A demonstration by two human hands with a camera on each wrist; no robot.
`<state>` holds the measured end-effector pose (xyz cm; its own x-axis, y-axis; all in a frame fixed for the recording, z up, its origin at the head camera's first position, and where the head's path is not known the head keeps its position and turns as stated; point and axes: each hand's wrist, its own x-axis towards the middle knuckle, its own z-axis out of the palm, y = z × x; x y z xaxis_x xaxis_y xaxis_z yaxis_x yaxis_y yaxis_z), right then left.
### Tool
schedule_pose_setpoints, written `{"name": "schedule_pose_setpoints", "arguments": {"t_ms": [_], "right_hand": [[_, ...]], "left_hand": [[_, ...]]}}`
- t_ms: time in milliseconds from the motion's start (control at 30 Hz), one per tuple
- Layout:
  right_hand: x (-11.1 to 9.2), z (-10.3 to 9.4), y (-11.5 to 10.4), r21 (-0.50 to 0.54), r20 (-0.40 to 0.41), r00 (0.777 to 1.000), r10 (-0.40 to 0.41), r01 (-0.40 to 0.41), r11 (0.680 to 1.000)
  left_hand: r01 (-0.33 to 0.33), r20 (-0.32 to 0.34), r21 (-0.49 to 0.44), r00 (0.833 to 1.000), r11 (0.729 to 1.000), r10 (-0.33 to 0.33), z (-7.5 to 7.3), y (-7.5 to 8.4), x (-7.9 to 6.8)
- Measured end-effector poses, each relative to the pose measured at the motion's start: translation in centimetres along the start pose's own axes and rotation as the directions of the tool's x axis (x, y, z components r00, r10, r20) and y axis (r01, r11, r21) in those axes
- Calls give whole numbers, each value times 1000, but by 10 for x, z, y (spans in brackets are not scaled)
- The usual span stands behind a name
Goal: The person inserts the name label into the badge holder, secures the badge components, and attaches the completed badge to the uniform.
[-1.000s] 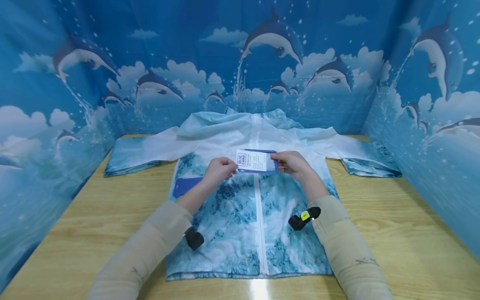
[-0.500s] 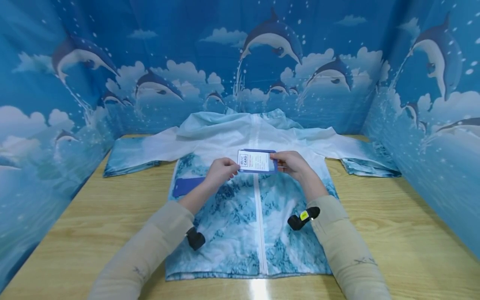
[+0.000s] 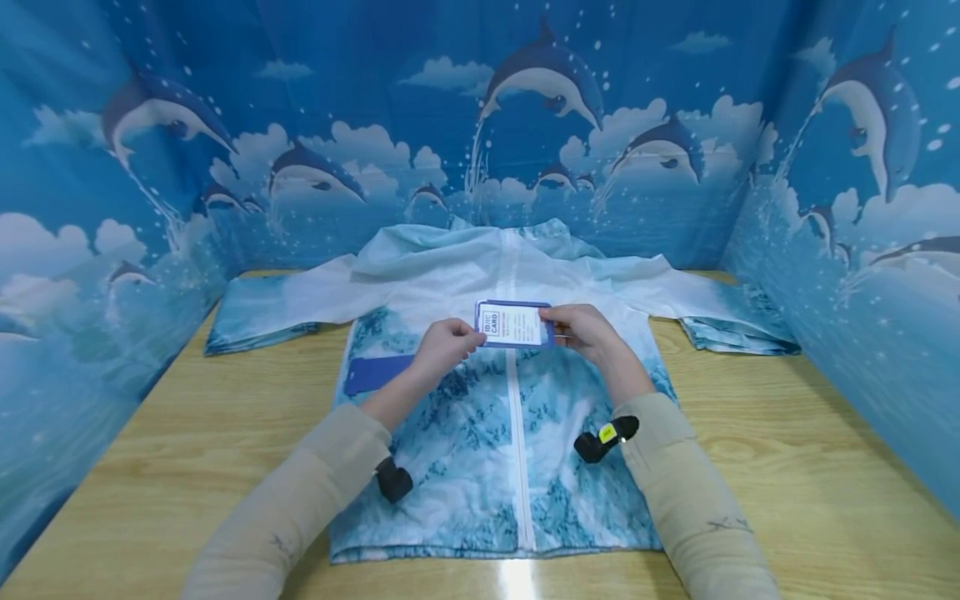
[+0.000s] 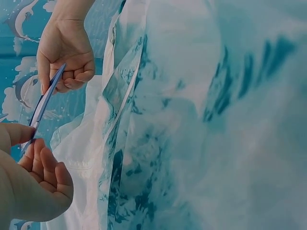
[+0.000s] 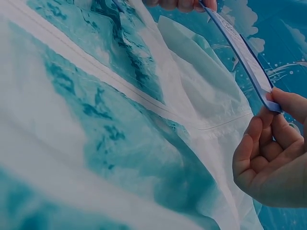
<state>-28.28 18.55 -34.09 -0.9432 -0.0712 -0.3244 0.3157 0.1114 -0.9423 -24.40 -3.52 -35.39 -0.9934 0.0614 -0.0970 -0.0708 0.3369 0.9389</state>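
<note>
A blue-framed badge holder (image 3: 550, 337) is held up over the jacket, with a white card printed "ID/IC CARD" (image 3: 517, 325) lying within its frame. My left hand (image 3: 446, 346) pinches the holder's left end at the lower corner, thumb on the upper face. At the opposite end, the thumb and fingers of my right hand (image 3: 587, 327) grip the right edge. In the left wrist view the badge holder (image 4: 47, 98) appears nearly edge-on between both hands. The right wrist view shows the right thumb pressing on the holder's end (image 5: 273, 104), other fingers curled beneath.
A light blue and white zip jacket (image 3: 465, 467) lies spread on the wooden table (image 3: 765, 433), sleeves folded out to both sides. On its left front sits a flat blue-violet rectangular piece (image 3: 375, 374). Dolphin-print curtains (image 3: 420, 100) enclose the back and sides.
The white card has slid rightward into the blue frame, and my left hand has moved slightly right with it. My right hand has stayed nearly still.
</note>
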Motion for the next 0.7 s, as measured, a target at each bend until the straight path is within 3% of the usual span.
{"name": "schedule_pose_setpoints", "arguments": {"t_ms": [700], "right_hand": [[2,2,1,5,-31,1000,1,-1,1000]], "left_hand": [[52,-12,-22,999,998,-53,1,0,2]]}}
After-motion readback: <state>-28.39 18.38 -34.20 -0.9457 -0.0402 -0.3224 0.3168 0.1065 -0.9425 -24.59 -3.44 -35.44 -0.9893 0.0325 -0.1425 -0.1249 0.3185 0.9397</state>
